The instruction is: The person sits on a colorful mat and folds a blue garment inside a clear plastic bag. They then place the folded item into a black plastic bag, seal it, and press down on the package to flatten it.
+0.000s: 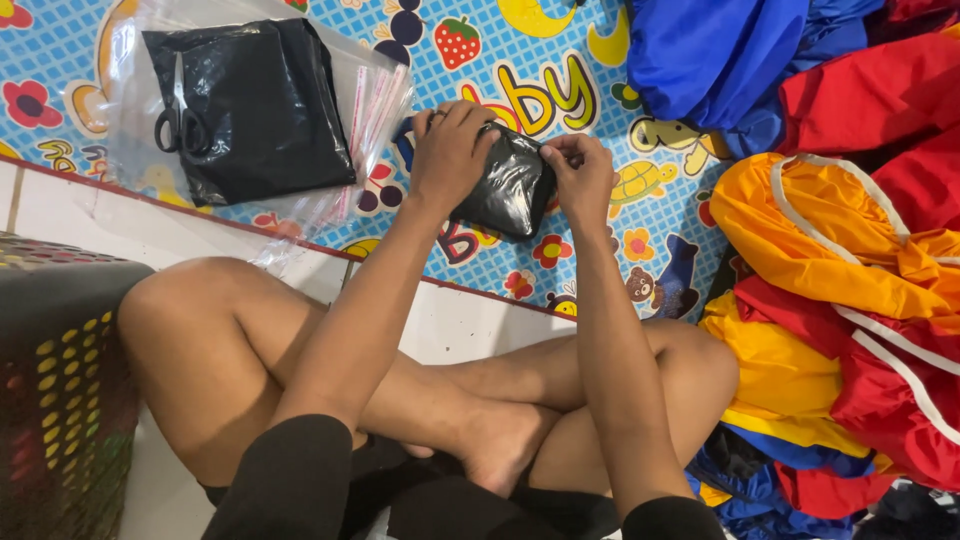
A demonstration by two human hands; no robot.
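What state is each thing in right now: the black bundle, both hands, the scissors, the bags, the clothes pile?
Black bundle: folded small, on the mat, held at both ends.
Left hand: pressing down on the bundle.
Right hand: pinching the bundle's edge.
Scissors: closed, lying on the clear bags.
Clear plastic bags: stacked flat, black folded item inside the top one.
Clothes pile: loose, unfolded heap.
Basket: contents not visible.

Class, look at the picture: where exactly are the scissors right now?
In the head view, the scissors lie at upper left, on the black plastic bundle atop clear bags, left of the left hand.
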